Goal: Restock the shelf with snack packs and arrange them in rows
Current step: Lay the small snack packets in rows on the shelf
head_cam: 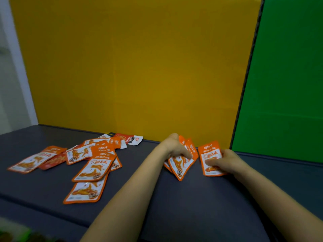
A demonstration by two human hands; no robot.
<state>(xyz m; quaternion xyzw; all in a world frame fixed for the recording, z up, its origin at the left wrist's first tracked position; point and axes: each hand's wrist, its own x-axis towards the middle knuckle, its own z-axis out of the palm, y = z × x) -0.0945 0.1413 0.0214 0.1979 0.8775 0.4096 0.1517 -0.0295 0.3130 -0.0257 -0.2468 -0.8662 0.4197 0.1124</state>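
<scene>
On the dark grey shelf (183, 198), several orange-and-white snack packs (90, 165) lie in a loose, overlapping heap at the left. My left hand (174, 147) grips a small fanned bunch of packs (181, 165), tilted with one corner on the shelf. Just to the right, my right hand (225, 159) holds a single pack (209, 152) near the yellow back panel, fingers across its face and its lower edge on the shelf. A red-and-white pack (130, 138) lies at the back of the heap.
A yellow panel (139, 67) forms the back wall; a green panel (286, 75) closes the right side. A white wall edge (15, 67) stands at the left. Bare shelf surface stretches in front of my arms. Something blurred and green (15, 233) shows at the bottom left.
</scene>
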